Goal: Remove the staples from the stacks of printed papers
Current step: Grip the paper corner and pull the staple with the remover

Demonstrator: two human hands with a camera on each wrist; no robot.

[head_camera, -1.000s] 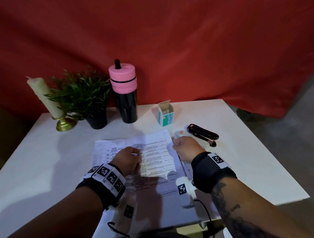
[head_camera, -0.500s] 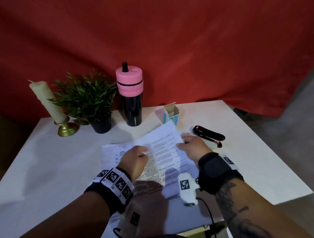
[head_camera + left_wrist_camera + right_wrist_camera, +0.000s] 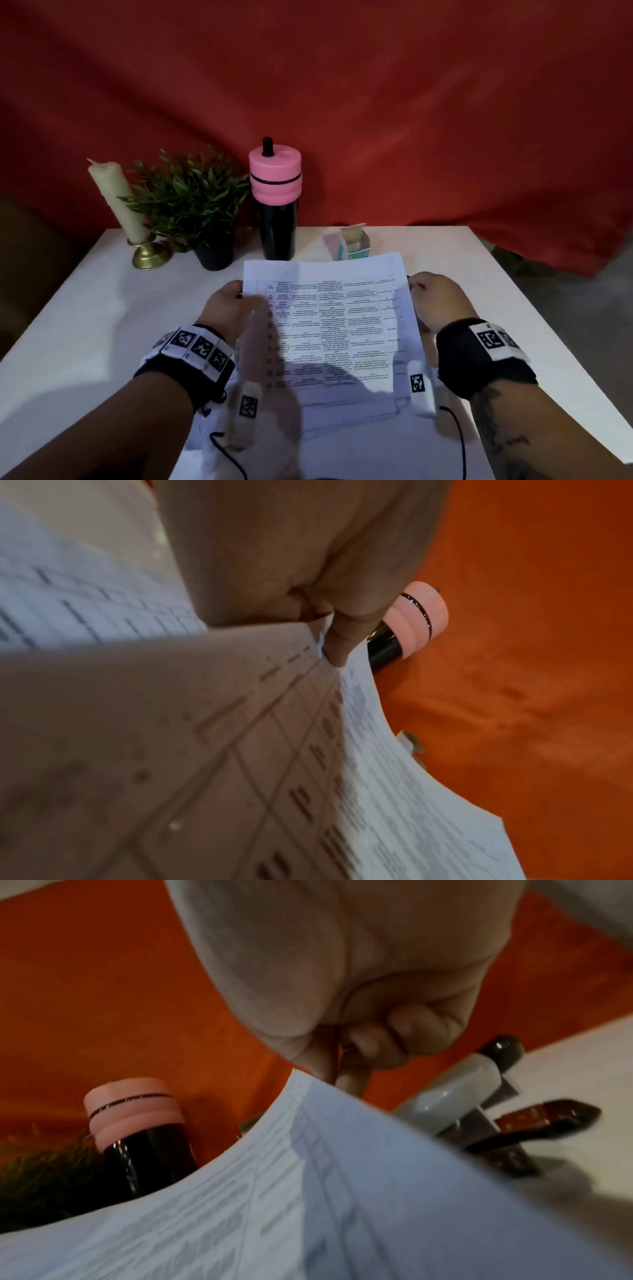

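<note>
Head view showed the left hand (image 3: 228, 306) and right hand (image 3: 436, 299) each pinching a side edge of the printed papers (image 3: 329, 318), held tilted above the white table (image 3: 85, 325) near its near edge. Right fingers (image 3: 369, 1042) were also curled around a small tool. No staple was visible. A loose pinch could let the sheets slide apart or crease

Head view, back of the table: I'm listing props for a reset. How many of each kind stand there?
Candle: 1
Potted plant: 1
Bottle: 1
Small open box: 1
Total: 4
</note>
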